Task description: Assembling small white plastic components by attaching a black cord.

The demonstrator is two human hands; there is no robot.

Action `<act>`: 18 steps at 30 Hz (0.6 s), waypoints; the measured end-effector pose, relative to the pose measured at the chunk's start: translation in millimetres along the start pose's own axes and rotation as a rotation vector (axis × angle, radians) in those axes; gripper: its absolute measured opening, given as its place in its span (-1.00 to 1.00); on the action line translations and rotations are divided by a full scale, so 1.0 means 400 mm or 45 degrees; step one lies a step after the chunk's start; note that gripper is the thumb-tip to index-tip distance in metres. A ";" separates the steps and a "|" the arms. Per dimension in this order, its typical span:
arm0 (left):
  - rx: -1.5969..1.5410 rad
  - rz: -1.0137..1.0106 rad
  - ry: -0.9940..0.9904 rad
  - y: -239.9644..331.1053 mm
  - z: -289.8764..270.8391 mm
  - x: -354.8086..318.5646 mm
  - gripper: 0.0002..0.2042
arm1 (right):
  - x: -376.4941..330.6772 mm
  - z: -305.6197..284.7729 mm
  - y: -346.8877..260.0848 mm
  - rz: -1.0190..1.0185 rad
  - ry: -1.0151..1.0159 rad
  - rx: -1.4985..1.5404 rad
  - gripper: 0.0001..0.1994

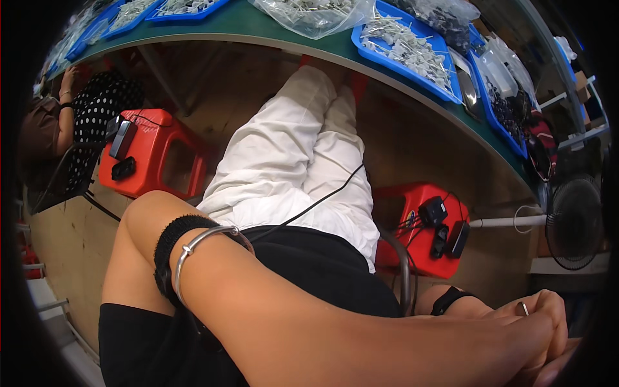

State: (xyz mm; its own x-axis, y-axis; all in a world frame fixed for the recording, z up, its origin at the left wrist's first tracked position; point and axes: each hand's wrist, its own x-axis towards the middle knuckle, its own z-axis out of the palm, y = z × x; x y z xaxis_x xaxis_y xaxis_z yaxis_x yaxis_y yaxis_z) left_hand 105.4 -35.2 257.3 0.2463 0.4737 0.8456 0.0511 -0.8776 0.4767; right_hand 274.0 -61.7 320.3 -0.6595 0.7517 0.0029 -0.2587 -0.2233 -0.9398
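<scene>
The hands [545,316] lay pressed together at lower right, grip unclear to me; a sudden turn could have snagged the black cable [322,200] crossing the white trousers [271,142].

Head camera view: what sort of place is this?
Probably a small-parts workshop: blue trays full of small pale pieces line a green worktable, with another person alongside.
</scene>
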 end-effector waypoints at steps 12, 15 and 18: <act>-0.170 0.011 -0.042 -0.025 0.026 0.019 -0.87 | 0.089 -0.141 0.027 -1.360 -0.896 -0.708 -0.80; -0.218 0.029 -0.020 -0.045 0.030 0.018 -0.87 | 0.047 0.000 0.079 -0.758 -0.044 -1.029 -0.74; -0.302 0.080 -0.038 -0.053 0.050 0.035 -0.87 | 0.109 0.003 0.158 -1.708 0.529 -0.193 -0.75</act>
State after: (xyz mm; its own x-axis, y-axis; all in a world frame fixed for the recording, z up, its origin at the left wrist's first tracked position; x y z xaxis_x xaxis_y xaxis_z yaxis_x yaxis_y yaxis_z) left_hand 127.1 -11.4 254.4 0.2702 0.4135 0.8695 -0.1932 -0.8614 0.4697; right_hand 228.0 -44.0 261.5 0.2836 0.4683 0.8368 -0.4194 0.8453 -0.3309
